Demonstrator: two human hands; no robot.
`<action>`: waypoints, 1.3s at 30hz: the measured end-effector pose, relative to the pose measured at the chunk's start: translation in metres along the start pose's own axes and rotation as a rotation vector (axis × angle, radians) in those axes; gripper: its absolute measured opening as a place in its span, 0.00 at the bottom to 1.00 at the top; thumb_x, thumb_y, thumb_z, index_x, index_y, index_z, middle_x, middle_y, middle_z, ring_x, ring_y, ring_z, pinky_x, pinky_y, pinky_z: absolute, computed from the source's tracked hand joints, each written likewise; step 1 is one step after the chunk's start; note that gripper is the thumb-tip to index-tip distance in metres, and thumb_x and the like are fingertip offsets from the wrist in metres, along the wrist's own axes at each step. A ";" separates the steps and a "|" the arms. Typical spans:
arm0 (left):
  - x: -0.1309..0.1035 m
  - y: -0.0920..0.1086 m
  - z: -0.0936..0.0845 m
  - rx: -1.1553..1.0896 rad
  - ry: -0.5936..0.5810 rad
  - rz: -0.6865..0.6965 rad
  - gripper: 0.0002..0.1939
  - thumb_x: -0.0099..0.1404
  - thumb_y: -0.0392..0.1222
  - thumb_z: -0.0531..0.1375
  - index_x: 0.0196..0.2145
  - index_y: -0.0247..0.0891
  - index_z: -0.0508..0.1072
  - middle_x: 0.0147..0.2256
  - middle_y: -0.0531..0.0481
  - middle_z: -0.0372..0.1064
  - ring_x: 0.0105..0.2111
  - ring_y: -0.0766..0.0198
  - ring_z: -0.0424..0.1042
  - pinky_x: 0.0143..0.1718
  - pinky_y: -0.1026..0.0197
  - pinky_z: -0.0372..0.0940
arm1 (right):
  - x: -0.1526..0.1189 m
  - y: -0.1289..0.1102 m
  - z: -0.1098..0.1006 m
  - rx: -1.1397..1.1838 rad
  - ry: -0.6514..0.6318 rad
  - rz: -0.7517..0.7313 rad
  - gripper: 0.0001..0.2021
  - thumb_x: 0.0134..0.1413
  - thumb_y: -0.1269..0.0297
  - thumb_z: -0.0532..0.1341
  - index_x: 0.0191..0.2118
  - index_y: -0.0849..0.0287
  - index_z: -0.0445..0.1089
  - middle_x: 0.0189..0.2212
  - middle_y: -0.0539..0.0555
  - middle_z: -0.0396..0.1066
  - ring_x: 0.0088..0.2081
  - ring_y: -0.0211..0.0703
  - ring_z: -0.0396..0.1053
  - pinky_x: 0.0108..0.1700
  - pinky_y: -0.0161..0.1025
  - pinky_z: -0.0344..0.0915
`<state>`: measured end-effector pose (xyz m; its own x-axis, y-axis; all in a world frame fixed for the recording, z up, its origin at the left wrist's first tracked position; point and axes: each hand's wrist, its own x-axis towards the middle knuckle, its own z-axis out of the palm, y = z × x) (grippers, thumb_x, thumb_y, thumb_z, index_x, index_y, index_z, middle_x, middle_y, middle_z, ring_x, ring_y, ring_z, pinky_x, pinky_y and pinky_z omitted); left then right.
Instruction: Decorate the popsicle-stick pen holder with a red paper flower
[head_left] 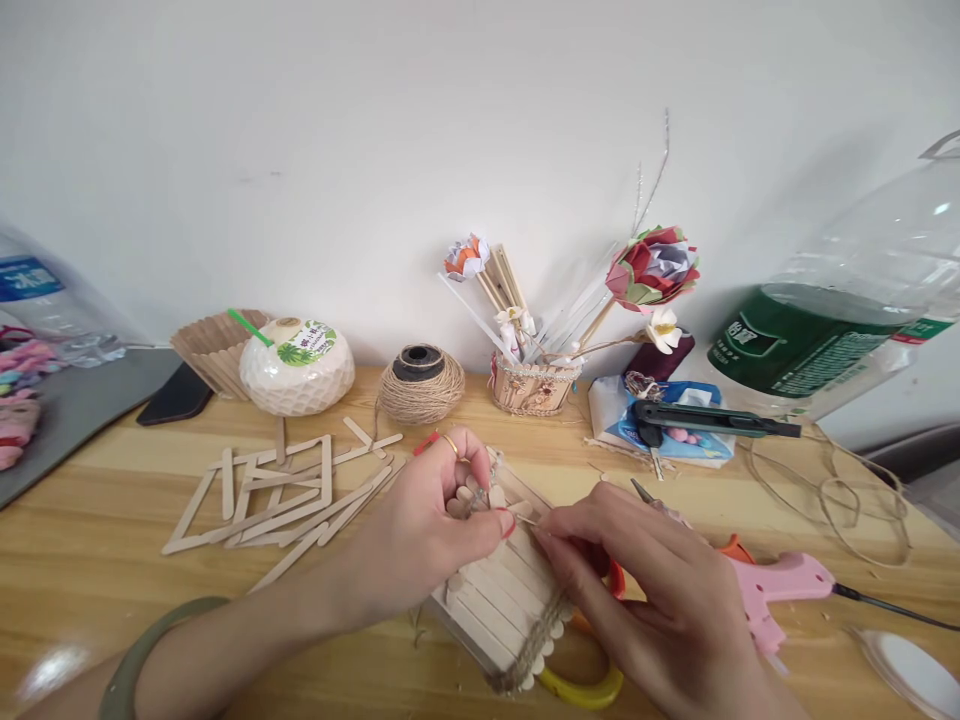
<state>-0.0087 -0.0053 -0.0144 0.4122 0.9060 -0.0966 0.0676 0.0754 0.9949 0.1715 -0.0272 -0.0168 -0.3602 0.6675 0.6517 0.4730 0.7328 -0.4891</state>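
A small craft-stick piece (499, 610) lies tilted on the table, with a band of twine (536, 645) and rounded stick ends along its near edge. My left hand (442, 510) grips its upper end, thumb and curled fingers closed around the small rounded wooden pieces there. A thin pale strand (529, 520), either twine or a fine stick, is pinched between thumb and forefinger of my right hand (652, 580), just above the piece. Yellow-handled scissors (581, 690) lie partly under the right hand. Part of the wooden piece is hidden behind my fingers.
Loose craft sticks (285, 500) spread at the left. Along the wall stand a white coconut drink (296, 375), a twine spool (424, 390) and a flower basket (532, 385). Rightward are a box cutter (712, 418), a pink glue gun (784, 590) with cord, and a large bottle (810, 340).
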 end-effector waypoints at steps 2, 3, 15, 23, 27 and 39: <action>-0.001 0.000 0.000 0.010 0.005 -0.003 0.12 0.58 0.36 0.58 0.29 0.42 0.54 0.18 0.66 0.51 0.16 0.76 0.48 0.15 0.72 0.45 | 0.000 0.001 -0.001 0.002 -0.012 -0.012 0.07 0.56 0.78 0.56 0.34 0.60 0.68 0.20 0.47 0.63 0.21 0.35 0.61 0.21 0.33 0.56; -0.001 0.000 0.000 0.021 0.011 0.000 0.12 0.58 0.37 0.58 0.29 0.42 0.54 0.18 0.66 0.51 0.16 0.76 0.48 0.15 0.72 0.44 | 0.000 0.002 -0.002 0.004 -0.024 -0.009 0.07 0.56 0.78 0.56 0.34 0.60 0.68 0.20 0.47 0.62 0.22 0.35 0.61 0.21 0.33 0.56; -0.001 0.002 0.001 0.017 0.006 -0.003 0.13 0.58 0.37 0.58 0.29 0.41 0.53 0.19 0.65 0.53 0.16 0.76 0.50 0.17 0.71 0.44 | -0.004 0.007 -0.005 0.082 -0.090 0.020 0.06 0.58 0.77 0.55 0.32 0.61 0.66 0.22 0.47 0.61 0.23 0.33 0.58 0.23 0.32 0.55; 0.001 0.001 0.001 0.002 0.013 0.009 0.13 0.58 0.37 0.59 0.28 0.41 0.54 0.18 0.66 0.51 0.16 0.76 0.48 0.16 0.71 0.44 | -0.005 0.006 -0.003 0.019 -0.110 -0.026 0.06 0.58 0.78 0.54 0.34 0.62 0.66 0.22 0.47 0.59 0.24 0.34 0.57 0.24 0.32 0.54; -0.001 0.002 0.003 0.010 0.025 0.016 0.13 0.58 0.37 0.59 0.28 0.41 0.54 0.19 0.65 0.52 0.17 0.76 0.49 0.16 0.71 0.44 | -0.004 0.009 -0.006 0.028 -0.162 -0.039 0.07 0.59 0.77 0.53 0.33 0.60 0.64 0.23 0.48 0.59 0.25 0.35 0.57 0.26 0.33 0.53; -0.003 -0.001 0.001 0.020 0.021 0.010 0.13 0.59 0.37 0.59 0.28 0.42 0.53 0.19 0.64 0.53 0.17 0.74 0.50 0.17 0.71 0.45 | -0.006 0.012 -0.008 0.060 -0.161 0.005 0.05 0.61 0.75 0.53 0.35 0.59 0.64 0.24 0.47 0.59 0.26 0.34 0.58 0.27 0.32 0.54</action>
<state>-0.0091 -0.0079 -0.0149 0.3938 0.9152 -0.0858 0.0819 0.0581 0.9949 0.1856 -0.0237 -0.0225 -0.4842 0.6804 0.5501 0.4279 0.7326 -0.5294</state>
